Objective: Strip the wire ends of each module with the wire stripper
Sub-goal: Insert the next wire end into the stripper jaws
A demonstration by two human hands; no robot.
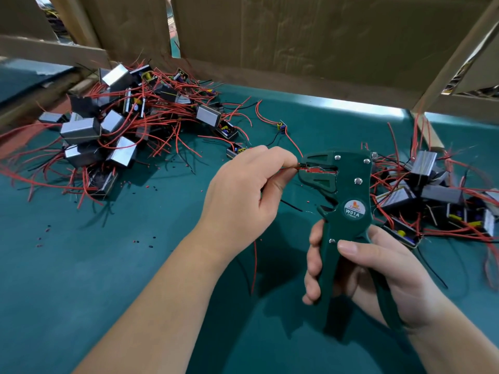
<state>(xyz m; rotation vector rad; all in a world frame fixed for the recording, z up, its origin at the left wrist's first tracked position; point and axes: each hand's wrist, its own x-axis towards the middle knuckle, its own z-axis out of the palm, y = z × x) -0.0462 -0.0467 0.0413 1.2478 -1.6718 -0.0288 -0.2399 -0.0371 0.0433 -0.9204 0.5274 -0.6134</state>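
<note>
Over the middle of the green desk point(108, 279), your right hand point(378, 279) is wrapped round both handles of the green wire stripper point(348, 201). The thumb is laid across the front and the fingers are curled round the left handle, so the tool stands upright with its head pointing left. Your left hand point(243, 193) meets that head from the left, with thumb and forefinger pinching a red wire point(293, 167) whose end lies inside the stripper's mouth, where red shows between the blades. Under the left hand another length of red lead point(255, 263) hangs down toward the desk, and a black lead point(291, 205) pokes out from beneath the palm toward the tool. The module they run to is hidden by the hand and cannot be made out. Just behind your left knuckles lies an open module point(235, 151) with yellow and blue parts inside, and farther back a small loose coil point(280, 127) sits alone with red and black leads. To your left is a large heap of modules point(108, 125) — silvery metal cases tangled in red and black wires. A second pile point(437, 195) lies close to the right of the stripper's head. Small red and black bits of insulation point(135, 241) are scattered on the desk near your left forearm. Brown cardboard panels point(297, 36) wall off the back of the desk.
</note>
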